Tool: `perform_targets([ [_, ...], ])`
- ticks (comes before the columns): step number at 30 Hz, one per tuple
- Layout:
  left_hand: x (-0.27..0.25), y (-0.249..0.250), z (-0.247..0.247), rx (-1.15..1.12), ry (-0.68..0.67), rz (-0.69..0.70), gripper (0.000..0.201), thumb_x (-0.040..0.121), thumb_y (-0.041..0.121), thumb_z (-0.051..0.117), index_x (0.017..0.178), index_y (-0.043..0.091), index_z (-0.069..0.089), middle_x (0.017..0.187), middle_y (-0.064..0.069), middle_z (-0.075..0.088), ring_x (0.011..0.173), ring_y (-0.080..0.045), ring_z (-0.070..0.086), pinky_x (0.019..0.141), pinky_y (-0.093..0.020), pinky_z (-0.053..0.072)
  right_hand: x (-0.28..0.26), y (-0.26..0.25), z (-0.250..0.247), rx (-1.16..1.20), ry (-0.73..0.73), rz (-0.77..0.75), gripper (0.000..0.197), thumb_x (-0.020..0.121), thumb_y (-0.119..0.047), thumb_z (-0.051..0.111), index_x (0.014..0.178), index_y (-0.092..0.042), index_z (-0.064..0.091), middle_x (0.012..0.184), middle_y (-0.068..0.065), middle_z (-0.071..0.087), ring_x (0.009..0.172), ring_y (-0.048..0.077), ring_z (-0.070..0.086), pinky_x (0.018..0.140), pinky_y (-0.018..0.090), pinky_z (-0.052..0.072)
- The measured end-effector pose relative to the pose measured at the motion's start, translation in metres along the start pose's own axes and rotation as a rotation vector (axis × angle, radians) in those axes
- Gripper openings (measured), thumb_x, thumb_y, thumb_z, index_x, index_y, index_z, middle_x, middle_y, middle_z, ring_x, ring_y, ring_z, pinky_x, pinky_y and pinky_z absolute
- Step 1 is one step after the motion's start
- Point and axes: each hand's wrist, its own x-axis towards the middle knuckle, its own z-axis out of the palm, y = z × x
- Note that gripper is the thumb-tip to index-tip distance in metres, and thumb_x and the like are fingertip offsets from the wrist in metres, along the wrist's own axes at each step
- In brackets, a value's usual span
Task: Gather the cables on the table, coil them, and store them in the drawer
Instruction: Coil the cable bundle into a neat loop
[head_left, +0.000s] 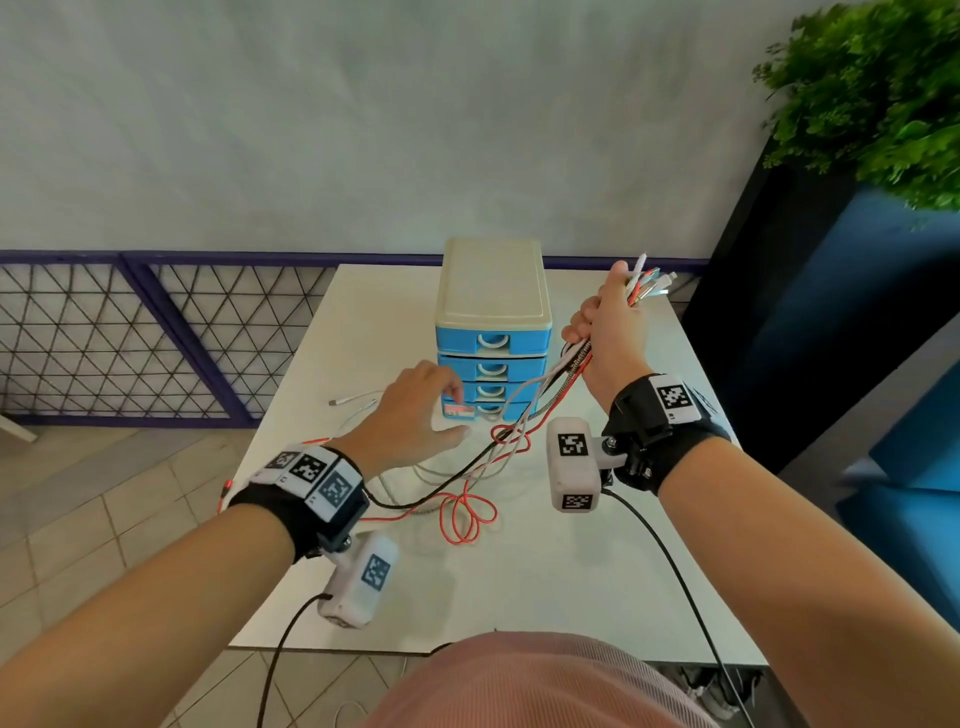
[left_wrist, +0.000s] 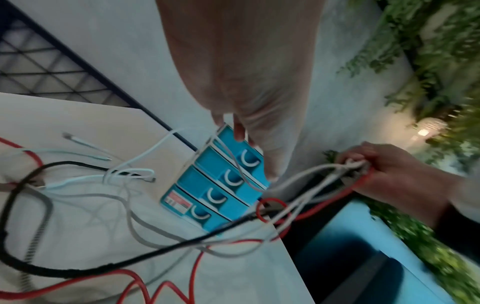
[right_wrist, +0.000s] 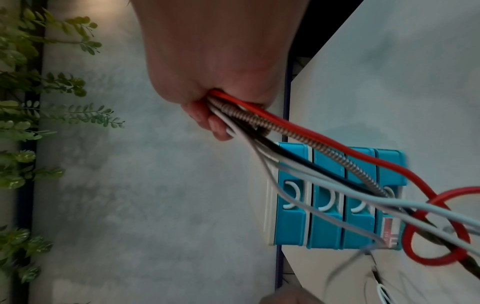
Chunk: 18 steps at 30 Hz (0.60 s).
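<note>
The right hand (head_left: 605, 332) is fisted round a bunch of cables (head_left: 563, 371), lifted beside the drawers (head_left: 493, 358); the left hand (head_left: 415, 410) hovers loosely spread over the slack. It would do best to draw the trailing lengths in evenly, clearing the red loop. White table (head_left: 571, 571), grey wall, plant.

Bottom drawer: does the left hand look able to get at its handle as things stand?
Probably yes: the left hand hovers open in front of the bottom drawer, holding nothing. Loose cables trail across the drawer front and might snag.
</note>
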Motion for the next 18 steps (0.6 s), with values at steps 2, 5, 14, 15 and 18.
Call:
perform_targets([
  [2,-0.001,0.016,0.001,0.041,0.089,0.152,0.016,0.079,0.034,0.071,0.085,0.027,0.058,0.097,0.007,0.053,0.091,-0.013,0.046,0.080,-0.028,0.037,-0.003,0.000,0.002,-0.015,0.033,-0.017,0.041,0.095,-0.050,0.049,0.070,-0.019,0.037,0.049,-0.004,0.031,0.035,0.008,0.033,0.039,0.022,0.036],
  [5,-0.002,0.035,0.008,0.107,-0.069,0.194,0.018,0.082,0.044,0.064,0.077,0.027,0.062,0.077,0.013,0.055,0.074,-0.005,0.049,0.063,-0.021,0.038,-0.005,0.002,0.005,-0.033,0.065,-0.039,0.041,0.096,-0.049,0.047,0.072,-0.018,0.037,0.046,-0.006,0.031,0.035,0.008,0.032,0.040,0.023,0.037],
  [14,0.007,0.031,0.028,0.117,-0.071,0.112,0.018,0.085,0.032,0.063,0.100,0.025,0.055,0.094,0.018,0.049,0.084,-0.007,0.051,0.067,-0.026,0.038,-0.011,0.003,0.010,-0.035,0.061,-0.023,0.039,0.096,-0.048,0.047,0.073,-0.018,0.036,0.045,-0.006,0.031,0.037,0.009,0.032,0.040,0.023,0.037],
  [15,0.007,0.028,0.029,0.091,-0.105,0.112,0.013,0.086,0.031,0.062,0.097,0.026,0.057,0.092,0.017,0.053,0.084,-0.008,0.052,0.068,-0.028,0.041,-0.011,0.003,0.008,-0.037,0.062,-0.024,0.039,0.096,-0.048,0.047,0.074,-0.018,0.037,0.046,-0.006,0.031,0.036,0.009,0.032,0.040,0.023,0.037],
  [18,0.002,0.018,0.027,0.089,-0.134,0.148,0.007,0.088,0.028,0.060,0.095,0.026,0.059,0.095,0.014,0.059,0.087,-0.008,0.053,0.073,-0.028,0.044,-0.006,0.000,0.002,-0.057,0.095,-0.034,0.041,0.096,-0.049,0.047,0.072,-0.018,0.037,0.046,-0.006,0.032,0.034,0.008,0.034,0.041,0.024,0.038],
])
